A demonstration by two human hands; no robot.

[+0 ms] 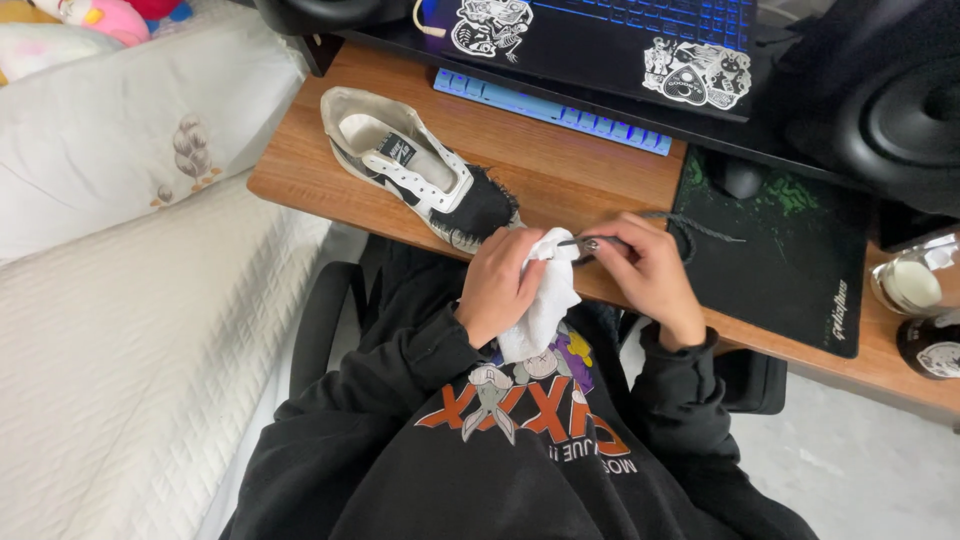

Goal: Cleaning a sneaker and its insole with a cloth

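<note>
Bed: a white quilted bed (120, 340) fills the left side, with a pale pillow (120, 120) at its far end and soft toys (110, 15) in the far left corner.
Desk: a wooden desk (560, 170) runs from centre to right, its near edge just above the person's lap.
Shoe: a white and black sneaker (415, 170) lies on the left part of the desk, toe pointing right and near, its frayed black toe just beside the left hand; whether they touch cannot be told.
Left hand: the left hand (497, 285) is at the desk's near edge, fingers curled shut around a white cloth (545, 300); the cloth bunches between the fingertips and hangs down toward the black sweatshirt (480, 450).
Shoelace: a dark shoelace (690, 230) passes through the cloth and runs right onto the mat, its thin tip showing between the two hands.
Right hand: the right hand (645, 270) is just right of the left, thumb and forefinger pinched narrow on the shoelace right by the cloth, the other fingers folded.
Mat: a black and green mouse mat (790, 260) lies right of the hands, with a dark mouse (735, 175) at its far edge.
Far side: a blue-lit keyboard (550, 110) and a black laptop with stickers (600, 35).
Right edge: a black speaker (900, 120), a small jar (910, 285).
</note>
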